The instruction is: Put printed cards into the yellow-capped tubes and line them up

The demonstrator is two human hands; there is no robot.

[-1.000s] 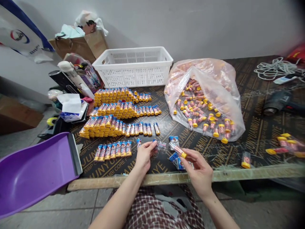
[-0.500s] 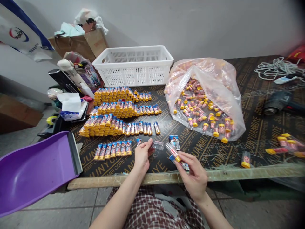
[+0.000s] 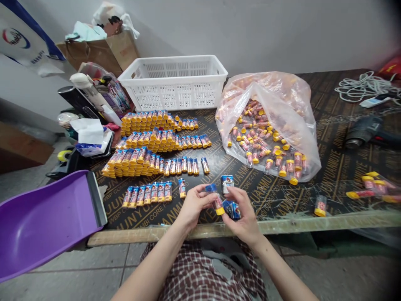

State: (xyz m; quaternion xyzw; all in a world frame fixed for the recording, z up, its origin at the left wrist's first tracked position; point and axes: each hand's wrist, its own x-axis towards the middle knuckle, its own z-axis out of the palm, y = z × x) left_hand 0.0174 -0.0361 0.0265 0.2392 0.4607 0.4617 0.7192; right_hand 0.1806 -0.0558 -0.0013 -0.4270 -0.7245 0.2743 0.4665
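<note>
Both hands have met over the dark printed table (image 3: pixel 332 167), holding a yellow-capped tube (image 3: pixel 217 203).

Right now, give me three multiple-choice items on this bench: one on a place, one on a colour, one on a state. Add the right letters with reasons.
1. Where does the white basket stand?
A. On the floor
B. At the back of the table, behind the rows of tubes
C. Inside the plastic bag

2. What colour is the scoop at the table's left edge?
A. Purple
B. Green
C. White

3. How is the yellow-capped tube held?
A. It lies alone on the table
B. Between the left hand and right hand
C. It sits in the basket

Answers:
1 B, the basket stands by the wall beyond the rows.
2 A, its whole surface is purple.
3 B, fingers of both hands meet around it above the table.
</note>
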